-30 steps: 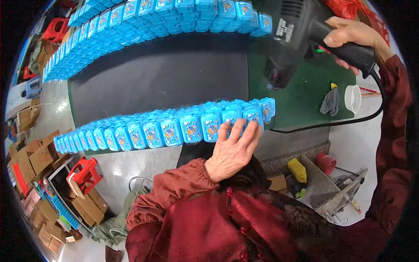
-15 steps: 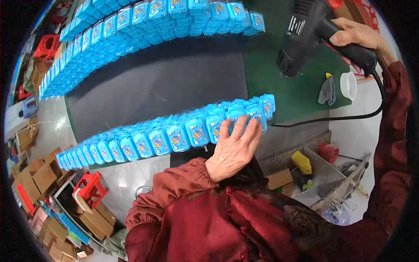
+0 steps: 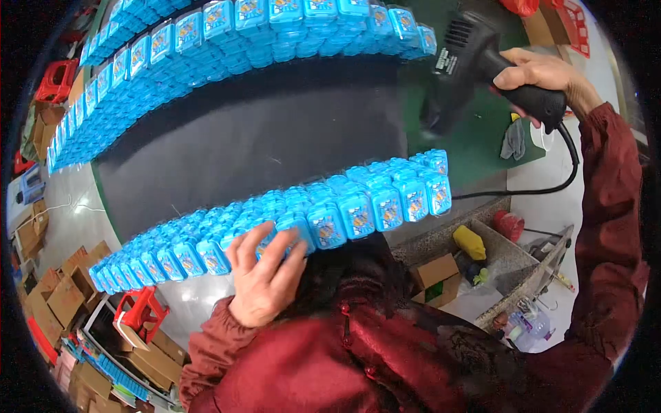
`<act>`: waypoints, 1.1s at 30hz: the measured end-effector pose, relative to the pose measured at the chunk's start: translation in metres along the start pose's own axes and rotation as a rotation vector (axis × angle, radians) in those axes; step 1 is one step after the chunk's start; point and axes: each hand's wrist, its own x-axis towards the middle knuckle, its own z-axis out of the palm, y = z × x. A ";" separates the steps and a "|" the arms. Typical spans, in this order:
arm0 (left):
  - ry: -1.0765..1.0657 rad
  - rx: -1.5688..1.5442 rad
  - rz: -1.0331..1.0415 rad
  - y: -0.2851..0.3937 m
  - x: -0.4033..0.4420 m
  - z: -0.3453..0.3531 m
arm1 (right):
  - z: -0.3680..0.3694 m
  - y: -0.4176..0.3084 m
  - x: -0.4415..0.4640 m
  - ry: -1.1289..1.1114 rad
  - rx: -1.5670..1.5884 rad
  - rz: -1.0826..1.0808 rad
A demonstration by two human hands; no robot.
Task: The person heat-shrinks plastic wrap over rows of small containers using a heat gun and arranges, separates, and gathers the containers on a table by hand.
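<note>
A long row of stacked blue boxes with printed fronts [image 3: 358, 215] runs along the near edge of the table. My left hand [image 3: 265, 275] rests its spread fingertips against the fronts of boxes around the middle of this row. In my right hand [image 3: 537, 79] is the handle of a black heat gun [image 3: 465, 62], held above the table's right part with its blurred nozzle pointing down. Its cord hangs off to the right. More blue boxes [image 3: 220, 24] stand in high stacks along the far side.
The table has a black mat [image 3: 275, 131] and a green surface [image 3: 482, 144]. A grey cloth [image 3: 513, 140] lies at its right end. Below are a stone sink [image 3: 509, 275] and an open carton [image 3: 437, 275]. A red stool [image 3: 141, 313] and cartons stand at the lower left.
My left hand has moved left along the near row, from its right end to around its middle. The heat gun in my right hand has shifted, lately to the left. The whole view has shifted somewhat.
</note>
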 end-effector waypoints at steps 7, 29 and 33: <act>0.065 0.051 -0.239 -0.031 -0.048 -0.027 | 0.032 -0.047 0.005 -0.057 0.215 0.092; 0.356 0.497 -0.617 -0.082 -0.076 -0.057 | 0.083 -0.116 0.039 -0.243 0.219 0.155; 0.346 0.538 -0.611 -0.088 -0.081 -0.061 | 0.087 -0.120 0.045 -0.203 0.177 0.167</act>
